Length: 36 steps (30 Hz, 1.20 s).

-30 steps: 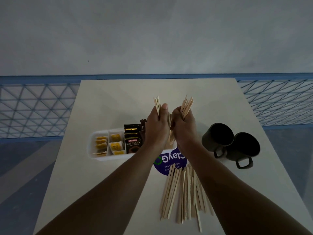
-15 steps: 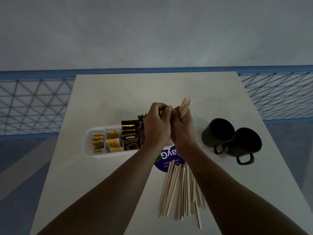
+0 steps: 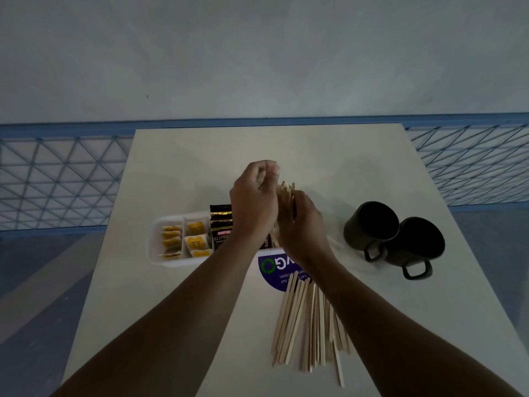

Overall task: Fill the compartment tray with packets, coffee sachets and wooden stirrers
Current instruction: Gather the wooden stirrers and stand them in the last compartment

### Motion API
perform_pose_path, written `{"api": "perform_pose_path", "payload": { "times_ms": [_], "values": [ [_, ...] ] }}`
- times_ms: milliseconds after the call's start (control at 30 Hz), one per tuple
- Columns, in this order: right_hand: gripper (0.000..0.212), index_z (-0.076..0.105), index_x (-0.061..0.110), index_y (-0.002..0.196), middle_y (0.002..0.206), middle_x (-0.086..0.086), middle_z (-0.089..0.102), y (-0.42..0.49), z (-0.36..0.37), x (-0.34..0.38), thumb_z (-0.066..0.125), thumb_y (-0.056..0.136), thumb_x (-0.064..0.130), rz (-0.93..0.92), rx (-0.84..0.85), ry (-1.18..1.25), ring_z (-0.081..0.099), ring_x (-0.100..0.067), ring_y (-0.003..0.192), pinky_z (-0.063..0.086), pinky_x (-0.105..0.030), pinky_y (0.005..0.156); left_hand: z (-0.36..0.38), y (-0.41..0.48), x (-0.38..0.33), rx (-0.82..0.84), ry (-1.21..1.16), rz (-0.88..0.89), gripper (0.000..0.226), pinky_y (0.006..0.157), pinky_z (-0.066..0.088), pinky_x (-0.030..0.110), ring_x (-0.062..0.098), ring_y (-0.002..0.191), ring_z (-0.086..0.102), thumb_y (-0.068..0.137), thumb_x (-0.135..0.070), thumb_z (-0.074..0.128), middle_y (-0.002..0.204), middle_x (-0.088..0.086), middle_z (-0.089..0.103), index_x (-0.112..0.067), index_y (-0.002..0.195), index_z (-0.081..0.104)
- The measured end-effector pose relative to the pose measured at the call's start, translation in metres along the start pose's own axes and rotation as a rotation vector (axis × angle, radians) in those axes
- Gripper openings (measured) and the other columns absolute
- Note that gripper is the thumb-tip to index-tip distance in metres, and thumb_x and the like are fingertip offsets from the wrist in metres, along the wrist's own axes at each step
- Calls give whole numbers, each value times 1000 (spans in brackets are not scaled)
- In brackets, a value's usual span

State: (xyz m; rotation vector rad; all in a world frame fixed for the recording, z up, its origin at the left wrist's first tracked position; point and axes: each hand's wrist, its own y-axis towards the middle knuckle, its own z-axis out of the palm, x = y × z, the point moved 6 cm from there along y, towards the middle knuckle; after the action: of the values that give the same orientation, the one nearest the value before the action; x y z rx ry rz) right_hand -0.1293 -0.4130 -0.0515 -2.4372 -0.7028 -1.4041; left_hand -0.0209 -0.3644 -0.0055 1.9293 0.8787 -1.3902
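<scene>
Right hand [image 3: 303, 224] grips stirrer bundle [image 3: 286, 193] upright over the compartment tray [image 3: 154, 245], right end. Left hand [image 3: 254, 202] is curled beside it, grip unclear. We should square ends, then lower slowly. Loose stirrers [image 3: 309, 325] lie on the table [image 3: 200, 167].

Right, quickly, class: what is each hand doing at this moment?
Left hand: fingers curled beside the wooden stirrers; grip cannot be told.
Right hand: closed, holding the wooden stirrers.
</scene>
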Motion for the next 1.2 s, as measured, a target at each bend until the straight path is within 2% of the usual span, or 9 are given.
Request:
{"api": "perform_pose_path", "payload": {
  "times_ms": [167,333,467,567,767,833,933,1067,1200],
  "values": [
    [25,63,12,122,111,-2,62,-1,-11,1,56,99,21,-72,-9,-141,60,-10,92,47,-16,75,-10,-3,1,96,87,14,16,95,49,20,2,108,62,96,-24,60,109,-8,71,-16,108,68],
    [34,60,16,132,120,0,61,1,-22,-5,59,98,18,-21,17,-203,54,3,81,39,-1,62,-30,-4,-2,166,225,26,36,83,52,22,7,100,63,87,-36,69,112,-6,67,-18,118,63],
    [33,59,16,130,120,-2,64,2,-24,-9,59,98,21,23,33,-184,60,-4,85,40,-9,65,-39,-9,0,368,344,-140,69,71,45,23,12,97,59,68,-54,79,108,-6,61,-23,125,53],
    [28,62,17,126,116,-1,66,2,-22,-11,57,99,23,39,33,-208,63,-11,95,43,-14,69,-39,-16,5,509,408,-207,79,65,43,24,11,92,58,56,-53,87,103,-5,60,-27,121,49],
    [10,65,15,96,89,4,67,-5,-37,-11,59,93,22,104,68,-175,64,-13,83,51,-23,70,-38,-19,4,508,465,-112,61,56,40,21,9,74,55,58,-28,93,91,-4,60,-21,106,55],
    [14,63,16,91,83,1,66,-10,-39,-15,67,86,28,131,144,-220,64,-15,76,54,-29,68,-37,-17,5,494,473,-86,54,56,38,17,7,72,56,60,-22,92,88,-4,62,-20,101,59],
    [25,56,18,86,77,1,61,-16,-38,-24,77,79,30,129,257,-373,61,-15,69,49,-23,58,-36,-14,7,451,479,-47,41,58,40,14,4,70,59,64,-17,89,81,-6,64,-18,94,63],
    [39,51,23,97,90,0,64,-25,-30,-40,81,77,36,195,348,-429,68,-17,78,56,-22,55,-35,-8,7,369,471,-27,26,64,47,19,5,69,63,68,-14,86,73,-8,68,-18,86,68],
    [33,51,23,102,101,-3,66,-28,-27,-44,78,82,27,187,360,-418,68,-22,89,62,-31,66,-32,-6,6,313,458,-6,24,71,54,25,3,68,66,68,-15,87,69,-9,69,-18,82,68]
  ]
}}
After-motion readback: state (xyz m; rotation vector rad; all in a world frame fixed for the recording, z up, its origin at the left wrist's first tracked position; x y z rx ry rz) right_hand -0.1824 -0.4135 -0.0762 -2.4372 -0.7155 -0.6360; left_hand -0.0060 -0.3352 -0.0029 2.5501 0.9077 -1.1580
